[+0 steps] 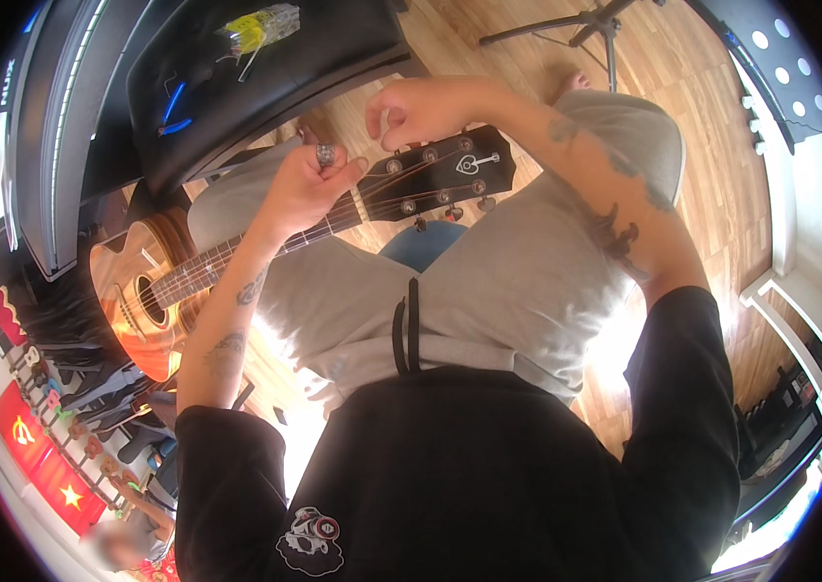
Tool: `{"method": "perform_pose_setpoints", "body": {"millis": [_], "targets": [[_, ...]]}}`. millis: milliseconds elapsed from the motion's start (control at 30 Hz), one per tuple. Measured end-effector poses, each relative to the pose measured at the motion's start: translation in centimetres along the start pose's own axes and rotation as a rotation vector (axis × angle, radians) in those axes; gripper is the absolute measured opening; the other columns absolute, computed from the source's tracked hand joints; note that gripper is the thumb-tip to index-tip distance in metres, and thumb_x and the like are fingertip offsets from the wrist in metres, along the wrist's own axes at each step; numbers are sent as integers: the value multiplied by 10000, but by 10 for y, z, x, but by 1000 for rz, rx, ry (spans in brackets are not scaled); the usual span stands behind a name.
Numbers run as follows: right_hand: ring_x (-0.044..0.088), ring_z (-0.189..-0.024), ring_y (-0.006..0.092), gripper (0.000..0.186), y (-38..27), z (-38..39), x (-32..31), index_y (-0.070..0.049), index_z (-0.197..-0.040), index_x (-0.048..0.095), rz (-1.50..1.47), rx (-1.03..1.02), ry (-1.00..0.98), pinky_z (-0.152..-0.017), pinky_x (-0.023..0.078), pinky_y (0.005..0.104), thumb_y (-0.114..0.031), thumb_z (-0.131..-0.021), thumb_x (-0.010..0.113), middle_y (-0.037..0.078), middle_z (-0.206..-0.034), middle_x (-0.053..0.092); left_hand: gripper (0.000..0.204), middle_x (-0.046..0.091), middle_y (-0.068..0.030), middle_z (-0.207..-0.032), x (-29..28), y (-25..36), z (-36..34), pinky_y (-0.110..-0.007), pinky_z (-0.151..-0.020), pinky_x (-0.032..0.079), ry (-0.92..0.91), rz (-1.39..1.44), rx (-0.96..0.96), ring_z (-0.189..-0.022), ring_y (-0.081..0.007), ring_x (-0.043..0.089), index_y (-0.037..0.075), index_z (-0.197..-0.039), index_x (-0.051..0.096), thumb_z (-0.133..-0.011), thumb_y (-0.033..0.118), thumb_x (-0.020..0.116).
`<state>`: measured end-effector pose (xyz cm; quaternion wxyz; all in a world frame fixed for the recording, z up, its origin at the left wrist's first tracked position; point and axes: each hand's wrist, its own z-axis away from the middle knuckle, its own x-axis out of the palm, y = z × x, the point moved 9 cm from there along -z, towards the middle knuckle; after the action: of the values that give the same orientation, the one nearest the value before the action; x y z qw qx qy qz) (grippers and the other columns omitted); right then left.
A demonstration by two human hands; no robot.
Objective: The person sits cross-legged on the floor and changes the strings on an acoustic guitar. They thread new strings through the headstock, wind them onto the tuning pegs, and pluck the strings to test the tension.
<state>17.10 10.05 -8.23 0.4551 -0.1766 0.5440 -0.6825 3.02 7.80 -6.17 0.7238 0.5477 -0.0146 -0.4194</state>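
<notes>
An acoustic guitar (144,301) with a wooden body lies at the left across my legs in grey trousers, its dark headstock (464,175) pointing right. My left hand (314,189), with a ring on it, is closed at the neck near the nut, thumb raised; what its fingers hold is hidden. My right hand (416,112) hovers just above the upper tuning pegs with its fingers curled inward; I cannot make out whether a string or anything else is in them.
A black padded bench (256,97) ahead holds a yellow packet (260,29) and a blue tool (173,107). A keyboard (52,165) stands left, a black tripod stand (585,24) at the top, a white frame (808,349) right. Another person (144,538) is at lower left.
</notes>
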Motion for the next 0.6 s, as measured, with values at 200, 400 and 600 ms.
{"method": "perform_pose_setpoints", "body": {"millis": [200,400,600], "targets": [[677,-837,165,212,10,-8,9,-27,-1096,686,-62,-164,-170,-748,517,307,-117,-908,646,71,-930,734,539,234,75,-610,1,1,0,-305,-502,228,-9,7,-21,-586,-66,225,115,-633,291,-957,146,721],[696,-878,166,197,3,-2,3,-32,-1062,711,-76,-81,-193,-792,537,312,-182,-937,686,75,-976,745,537,243,76,-605,0,2,1,-304,-500,230,-1,16,-2,-580,-63,230,112,-627,298,-961,151,717],[697,-853,161,263,19,-2,2,-4,-1055,715,43,164,-136,-729,529,312,-250,-979,660,84,-964,742,529,250,81,-602,2,5,0,-305,-499,235,-8,-4,26,-574,-59,242,110,-617,313,-965,154,709]]}}
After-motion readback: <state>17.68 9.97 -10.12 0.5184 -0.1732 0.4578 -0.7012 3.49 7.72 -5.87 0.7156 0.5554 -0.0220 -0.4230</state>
